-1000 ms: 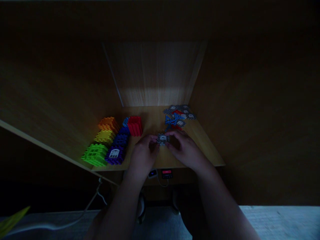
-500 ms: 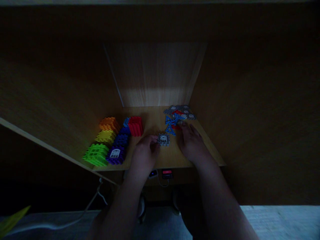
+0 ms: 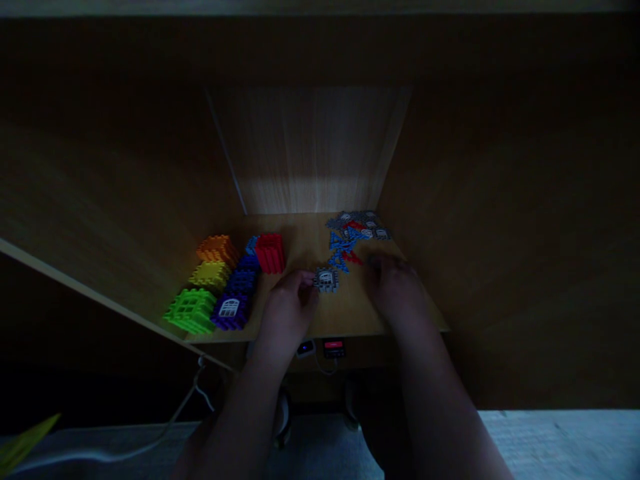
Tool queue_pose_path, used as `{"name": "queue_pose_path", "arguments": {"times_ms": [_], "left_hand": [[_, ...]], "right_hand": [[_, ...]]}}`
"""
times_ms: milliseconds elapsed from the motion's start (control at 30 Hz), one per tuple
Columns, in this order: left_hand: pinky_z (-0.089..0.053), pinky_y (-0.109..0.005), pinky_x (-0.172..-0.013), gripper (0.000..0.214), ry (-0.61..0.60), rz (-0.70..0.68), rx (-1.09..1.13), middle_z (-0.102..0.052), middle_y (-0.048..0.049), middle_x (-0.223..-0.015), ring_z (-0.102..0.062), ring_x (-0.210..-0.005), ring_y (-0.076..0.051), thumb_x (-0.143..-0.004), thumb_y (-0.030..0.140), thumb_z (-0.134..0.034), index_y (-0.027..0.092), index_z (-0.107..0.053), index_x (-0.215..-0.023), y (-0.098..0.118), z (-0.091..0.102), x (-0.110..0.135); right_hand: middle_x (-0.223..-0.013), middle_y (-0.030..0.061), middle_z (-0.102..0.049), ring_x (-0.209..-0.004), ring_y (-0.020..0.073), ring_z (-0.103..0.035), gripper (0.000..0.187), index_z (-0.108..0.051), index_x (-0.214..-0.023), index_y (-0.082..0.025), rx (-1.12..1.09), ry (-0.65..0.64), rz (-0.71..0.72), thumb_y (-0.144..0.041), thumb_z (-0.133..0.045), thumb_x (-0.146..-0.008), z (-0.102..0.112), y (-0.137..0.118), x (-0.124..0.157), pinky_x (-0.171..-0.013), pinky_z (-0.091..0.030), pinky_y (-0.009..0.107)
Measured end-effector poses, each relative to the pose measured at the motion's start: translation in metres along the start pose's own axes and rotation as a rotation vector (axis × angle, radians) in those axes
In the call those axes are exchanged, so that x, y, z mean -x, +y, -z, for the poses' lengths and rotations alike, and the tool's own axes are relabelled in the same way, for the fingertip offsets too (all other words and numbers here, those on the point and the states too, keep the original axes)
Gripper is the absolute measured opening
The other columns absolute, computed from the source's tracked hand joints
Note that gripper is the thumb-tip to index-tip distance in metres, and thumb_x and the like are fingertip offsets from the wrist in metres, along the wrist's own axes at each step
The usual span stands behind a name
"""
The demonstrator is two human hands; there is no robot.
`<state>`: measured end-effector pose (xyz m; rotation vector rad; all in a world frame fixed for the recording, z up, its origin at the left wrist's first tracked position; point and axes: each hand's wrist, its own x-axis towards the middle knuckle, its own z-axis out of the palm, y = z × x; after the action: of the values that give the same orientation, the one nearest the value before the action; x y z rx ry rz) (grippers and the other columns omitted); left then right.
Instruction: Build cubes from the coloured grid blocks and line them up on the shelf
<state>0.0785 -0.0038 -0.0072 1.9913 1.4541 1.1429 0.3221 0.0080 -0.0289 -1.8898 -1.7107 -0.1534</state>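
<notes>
My left hand (image 3: 290, 303) pinches the left edge of a small stack of grey interlocking building tiles (image 3: 327, 280) with a white window on top. My right hand (image 3: 397, 287) is closed, a little to the right of the stack. A dark grey building tile (image 3: 373, 261) shows at its fingertips, dim and partly covered. Just behind the hands lie loose blue triangular pieces (image 3: 339, 257) and a red piece (image 3: 353, 258). Farther back is a pile of grey tiles (image 3: 381, 233), some with white windows.
On the left stand stacks of tiles: green (image 3: 191, 311), yellow (image 3: 211, 274), orange (image 3: 218, 249), purple (image 3: 231, 311) and red (image 3: 271, 253). Wooden side walls and a back panel (image 3: 315, 150) enclose the shelf (image 3: 300, 233). Below its front edge are small devices with a cable (image 3: 325, 368).
My right hand has drawn back from the loose pieces, toward me and to the right, with a grey tile at its fingertips. My left hand stays at the stack.
</notes>
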Motion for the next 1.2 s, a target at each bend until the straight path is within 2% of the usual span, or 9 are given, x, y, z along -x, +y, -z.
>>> {"name": "queue_pose_path", "arguments": {"times_ms": [167,267,367,467,567,667,867,1067,1200], "left_hand": [[-0.062,-0.039,-0.095,0.018,0.0,-0.008,0.012,-0.083,-0.004,-0.107,-0.079,-0.1,-0.024,-0.094,0.014,-0.067,0.026,-0.071,-0.107,0.002,0.001,0.0],[-0.062,-0.038,-0.096,0.018,0.003,-0.013,0.013,-0.083,-0.0042,-0.108,-0.079,-0.101,-0.024,-0.094,0.015,-0.066,0.025,-0.072,-0.107,0.002,0.002,0.0],[-0.061,-0.037,-0.095,0.018,0.017,0.003,0.045,-0.083,-0.0044,-0.11,-0.078,-0.102,-0.023,-0.096,0.015,-0.065,0.025,-0.072,-0.11,0.0,0.004,0.0],[-0.061,-0.035,-0.093,0.02,0.058,0.017,0.122,-0.081,-0.0041,-0.109,-0.077,-0.101,-0.021,-0.097,0.017,-0.064,0.024,-0.071,-0.115,-0.002,0.004,0.001],[-0.06,-0.033,-0.094,0.034,0.058,-0.04,0.209,-0.079,-0.0037,-0.11,-0.076,-0.101,-0.019,-0.1,0.025,-0.069,0.025,-0.065,-0.133,-0.001,0.005,0.003],[-0.06,-0.034,-0.098,0.049,-0.01,-0.105,0.224,-0.078,-0.0043,-0.119,-0.075,-0.106,-0.019,-0.1,0.03,-0.073,0.028,-0.06,-0.147,0.003,0.008,0.006],[-0.06,-0.032,-0.099,0.023,-0.017,-0.127,0.255,-0.082,-0.0027,-0.117,-0.076,-0.111,-0.02,-0.099,0.016,-0.067,0.027,-0.077,-0.117,0.006,0.014,0.007],[-0.061,-0.033,-0.097,0.021,0.007,-0.085,0.296,-0.083,-0.0028,-0.113,-0.077,-0.106,-0.02,-0.099,0.018,-0.067,0.026,-0.077,-0.117,0.003,0.012,0.005],[-0.06,-0.033,-0.099,0.026,-0.02,-0.081,0.284,-0.082,-0.0031,-0.119,-0.077,-0.112,-0.02,-0.099,0.017,-0.066,0.027,-0.074,-0.122,0.003,0.011,0.005]], "right_hand": [[-0.105,0.0184,-0.079,-0.1,0.036,-0.073,0.02,-0.075,-0.106,-0.018,0.004,-0.027,0.063,-0.023,-0.056,-0.103,0.007,0.013,-0.005,-0.096,-0.055,0.053],[-0.104,0.0173,-0.079,-0.098,0.0355,-0.074,0.017,-0.075,-0.105,-0.019,-0.05,-0.001,0.033,-0.027,-0.06,-0.103,0.012,0.016,-0.006,-0.091,-0.056,0.051],[-0.105,0.0127,-0.081,-0.095,0.0334,-0.077,0.02,-0.073,-0.109,-0.023,-0.273,0.01,-0.041,-0.04,-0.068,-0.102,0.018,0.011,-0.005,-0.084,-0.058,0.047],[-0.105,0.0077,-0.081,-0.096,0.0299,-0.078,0.029,-0.07,-0.107,-0.026,-0.572,-0.033,-0.027,-0.052,-0.078,-0.096,0.023,-0.001,-0.002,-0.085,-0.06,0.043],[-0.103,0.0056,-0.079,-0.095,0.026,-0.077,0.032,-0.067,-0.103,-0.027,-0.828,-0.1,0.02,-0.052,-0.083,-0.092,0.025,-0.02,0.003,-0.086,-0.062,0.039],[-0.103,0.0039,-0.078,-0.095,0.0229,-0.076,0.03,-0.066,-0.098,-0.027,-0.993,-0.202,0.087,-0.048,-0.085,-0.09,0.027,-0.037,0.008,-0.085,-0.062,0.035],[-0.108,0.0031,-0.079,-0.101,0.0215,-0.076,0.023,-0.07,-0.099,-0.027,-1.095,-0.331,0.134,-0.041,-0.087,-0.09,0.033,-0.051,0.014,-0.093,-0.063,0.036],[-0.115,0.0032,-0.078,-0.109,0.0208,-0.076,0.022,-0.07,-0.103,-0.027,-1.176,-0.377,0.126,-0.038,-0.085,-0.091,0.03,-0.049,0.013,-0.103,-0.062,0.039],[-0.112,0.0029,-0.078,-0.106,0.021,-0.075,0.021,-0.069,-0.102,-0.027,-1.086,-0.297,0.159,-0.036,-0.084,-0.091,0.026,-0.047,0.012,-0.1,-0.06,0.038]]}}
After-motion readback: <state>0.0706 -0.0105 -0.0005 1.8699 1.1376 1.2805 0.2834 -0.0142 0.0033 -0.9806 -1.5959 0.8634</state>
